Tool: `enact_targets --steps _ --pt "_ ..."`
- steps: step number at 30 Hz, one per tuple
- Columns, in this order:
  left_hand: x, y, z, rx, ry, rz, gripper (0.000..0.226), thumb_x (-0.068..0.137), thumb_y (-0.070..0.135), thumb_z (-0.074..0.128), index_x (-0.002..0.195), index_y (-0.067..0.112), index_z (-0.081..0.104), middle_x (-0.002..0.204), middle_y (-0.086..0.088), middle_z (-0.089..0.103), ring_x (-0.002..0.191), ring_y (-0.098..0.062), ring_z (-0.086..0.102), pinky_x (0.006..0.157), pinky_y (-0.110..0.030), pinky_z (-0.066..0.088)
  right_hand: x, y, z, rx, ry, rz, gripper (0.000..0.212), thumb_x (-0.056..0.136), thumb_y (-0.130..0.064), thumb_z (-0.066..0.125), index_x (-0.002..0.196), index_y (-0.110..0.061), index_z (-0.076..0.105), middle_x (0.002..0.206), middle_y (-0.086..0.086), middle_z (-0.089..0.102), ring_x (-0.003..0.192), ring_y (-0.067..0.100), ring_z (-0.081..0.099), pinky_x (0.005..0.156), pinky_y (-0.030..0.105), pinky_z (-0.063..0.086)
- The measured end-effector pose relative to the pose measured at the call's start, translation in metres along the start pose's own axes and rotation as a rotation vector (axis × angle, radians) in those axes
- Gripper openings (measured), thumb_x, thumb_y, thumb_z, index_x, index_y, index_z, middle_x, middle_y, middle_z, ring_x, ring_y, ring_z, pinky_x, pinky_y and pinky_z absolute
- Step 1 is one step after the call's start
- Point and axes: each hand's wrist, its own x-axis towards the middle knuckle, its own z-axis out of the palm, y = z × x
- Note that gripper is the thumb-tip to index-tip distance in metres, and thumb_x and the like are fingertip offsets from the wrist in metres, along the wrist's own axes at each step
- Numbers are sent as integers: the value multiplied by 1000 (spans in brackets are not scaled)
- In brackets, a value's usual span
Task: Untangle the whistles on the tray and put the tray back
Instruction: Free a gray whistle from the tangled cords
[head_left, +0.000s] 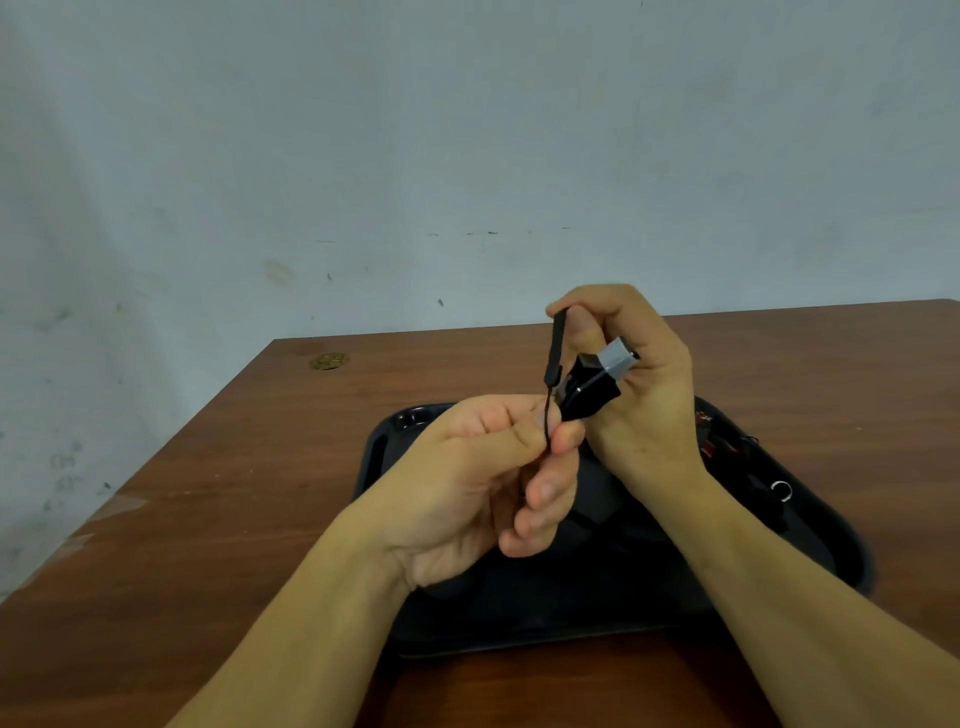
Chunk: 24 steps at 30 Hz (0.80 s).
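Note:
A black tray (810, 525) lies on the brown wooden table (234, 493), partly hidden by my arms. Above it my right hand (644, 395) holds a black whistle (589, 392) with a grey mouthpiece, and its raised fingertips pinch the top of the whistle's black cord (550, 374). My left hand (483, 478) pinches the lower end of that cord between thumb and forefinger. More whistles with red and black parts (714, 444) and a metal ring (781, 489) lie on the tray's right side, partly hidden behind my right wrist.
The table's far edge meets a pale wall (467, 156). A small brass-coloured round object (328, 361) lies near the table's far left corner. The table's left edge runs diagonally toward me.

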Motion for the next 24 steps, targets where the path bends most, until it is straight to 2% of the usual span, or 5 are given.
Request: enact_targets --steps 7,12,18,22,24 --pt "1 -1 -1 12 49 19 22 100 18 42 81 11 51 60 -3 43 48 -10 43 39 -19 35 8 -13 -4 -76 33 -87 17 102 -7 53 94 -17 65 77 -13 58 62 9 50 59 19 44" --pt "-1 4 0 575 176 122 28 101 24 41 77 11 49 61 -4 50 49 -15 48 46 -30 41 9 -12 -17 -145 -54 -103 14 101 -11 53 95 -17 65 75 -14 57 62 10 51 57 22 45" --pt "-1 3 2 1097 454 386 25 104 22 42 80 21 52 63 0 57 53 -10 54 52 -22 46 5 0 -21 -139 -112 51 16 101 -8 53 91 -14 65 72 -14 61 59 -2 55 61 9 42" --pt "-1 2 -3 1147 515 388 24 104 16 44 82 18 53 63 0 56 53 -14 53 52 -34 47 -3 5 -19 -207 -232 291 18 99 -5 56 86 -4 68 65 2 61 49 -1 50 53 10 38" --pt "-1 1 -2 1141 487 382 22 102 18 43 83 16 54 63 4 55 55 -14 53 52 -33 48 -7 5 -15 -224 -313 401 32 98 -2 55 68 -9 62 51 -10 56 43 -2 45 48 10 35"
